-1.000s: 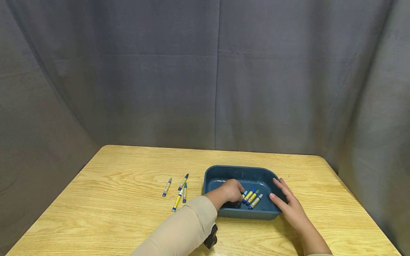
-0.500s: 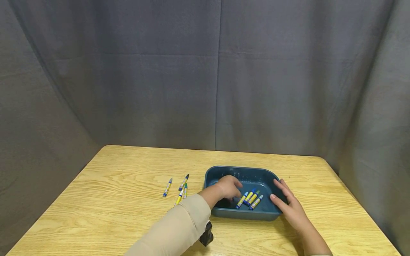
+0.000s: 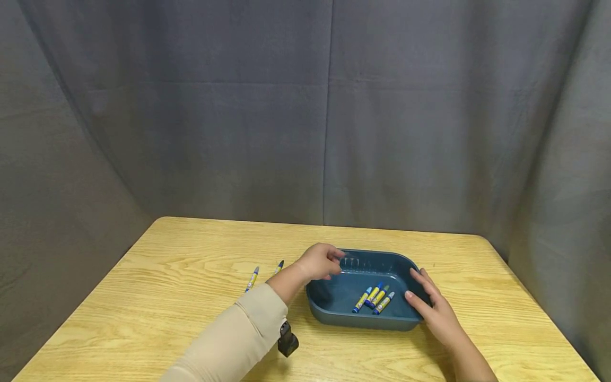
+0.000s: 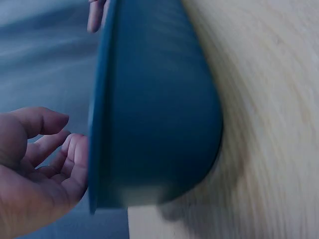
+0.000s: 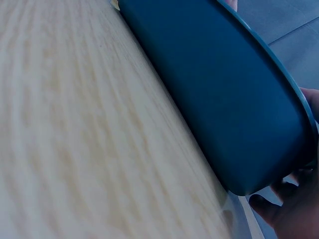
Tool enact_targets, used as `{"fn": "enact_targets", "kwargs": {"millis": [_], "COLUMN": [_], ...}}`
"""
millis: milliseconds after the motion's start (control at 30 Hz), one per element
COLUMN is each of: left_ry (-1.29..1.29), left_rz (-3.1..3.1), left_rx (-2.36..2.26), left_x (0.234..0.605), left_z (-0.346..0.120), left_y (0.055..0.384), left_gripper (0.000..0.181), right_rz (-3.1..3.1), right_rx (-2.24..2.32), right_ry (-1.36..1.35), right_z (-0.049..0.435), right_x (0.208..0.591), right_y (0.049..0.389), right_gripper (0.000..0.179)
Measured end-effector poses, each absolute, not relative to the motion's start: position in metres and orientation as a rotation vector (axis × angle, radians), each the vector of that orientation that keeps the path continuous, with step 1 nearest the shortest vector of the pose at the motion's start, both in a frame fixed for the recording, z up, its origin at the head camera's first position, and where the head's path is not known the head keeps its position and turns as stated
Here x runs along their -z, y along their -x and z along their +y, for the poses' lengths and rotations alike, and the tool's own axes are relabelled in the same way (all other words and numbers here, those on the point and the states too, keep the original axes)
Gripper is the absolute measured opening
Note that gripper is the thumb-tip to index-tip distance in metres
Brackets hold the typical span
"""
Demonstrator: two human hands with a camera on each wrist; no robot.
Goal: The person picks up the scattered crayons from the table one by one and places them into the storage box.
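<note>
A dark blue-green plastic bin [image 3: 364, 320] stands on the wooden table. Inside it several crayons [image 3: 384, 304] with yellow wrappers and blue ends lie side by side. My left hand [image 3: 319, 262] is over the bin's left rim, its fingers loosely bent and nothing between them; the left wrist view shows the same hand [image 4: 37, 174] beside the bin wall [image 4: 154, 109]. At the bin's right end my right hand [image 3: 440, 317] holds the wall, thumb over the rim and other fingers outside. In the right wrist view these fingers [image 5: 266, 209] are near the bin's lower corner.
More crayons [image 3: 252, 278] lie on the table left of the bin, partly hidden by the left sleeve [image 3: 234, 334]. A black wrist camera [image 3: 287, 340] hangs under the left forearm. Grey curtains [image 3: 238, 148] surround the table [image 3: 200, 239] at the back and sides.
My left hand has let go of a light blue crayon, which now lies beside the others in the bin. The hand has risen and moved left to the rim. My right hand stays put.
</note>
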State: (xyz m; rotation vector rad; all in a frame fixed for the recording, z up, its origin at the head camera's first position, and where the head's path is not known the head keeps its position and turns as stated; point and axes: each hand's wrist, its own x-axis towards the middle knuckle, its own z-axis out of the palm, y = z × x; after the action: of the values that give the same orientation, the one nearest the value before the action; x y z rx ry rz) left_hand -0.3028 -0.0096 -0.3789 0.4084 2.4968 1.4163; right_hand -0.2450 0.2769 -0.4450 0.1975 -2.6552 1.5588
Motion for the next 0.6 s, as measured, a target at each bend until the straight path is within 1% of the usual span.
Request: {"fn": "enact_targets", "kwargs": {"millis": [200,400,600], "left_ry": [-0.344,-0.235,-0.187], "left_rz": [2.524,2.512,2.499], "left_rx": [-1.487,-1.568,-1.599], "left_x": [0.375,0.378,0.384], "left_z": [-0.038,-0.067,-0.099], "left_y": [0.305,0.303,0.302], "left_gripper": [0.04,0.04,0.041], "right_rz": [-2.665,-2.657,-2.649], "right_rx": [-1.559,-1.578,-1.584], "right_ry": [-0.197,-0.196,-0.197], "right_z": [0.277,0.276,0.276], "right_x": [0.446,0.444,0.445], "right_y": [0.247,0.245,0.246], "right_gripper": [0.065,0.065,0.065]}}
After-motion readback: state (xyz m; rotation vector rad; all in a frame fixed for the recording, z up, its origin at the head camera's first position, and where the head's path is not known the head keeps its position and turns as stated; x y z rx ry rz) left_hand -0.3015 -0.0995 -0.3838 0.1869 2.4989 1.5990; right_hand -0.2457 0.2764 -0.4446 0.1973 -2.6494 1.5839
